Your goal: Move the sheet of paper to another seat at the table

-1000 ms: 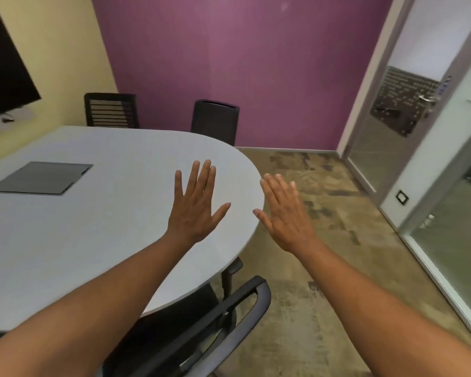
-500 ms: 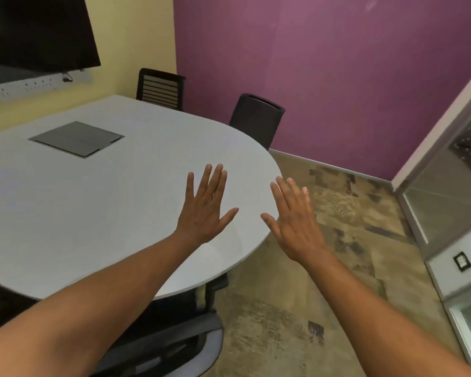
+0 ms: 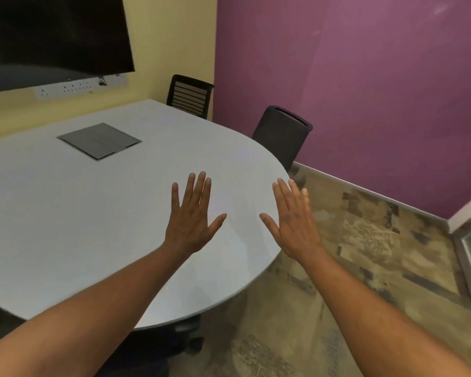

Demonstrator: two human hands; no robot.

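Grey tabletop [image 3: 65,227]: our left hand [image 3: 192,221] and right hand [image 3: 297,227] hover spread and empty at its rounded edge, two dark chairs [image 3: 282,137] beyond, a dark panel [image 3: 99,141] inset mid-table

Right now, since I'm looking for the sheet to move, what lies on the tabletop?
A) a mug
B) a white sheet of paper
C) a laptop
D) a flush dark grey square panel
D: only a dark grey square panel shows on the table; both the left hand and right hand are empty, fingers spread.

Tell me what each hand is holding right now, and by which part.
Nothing is held: the left hand and right hand are open, fingers spread, empty.
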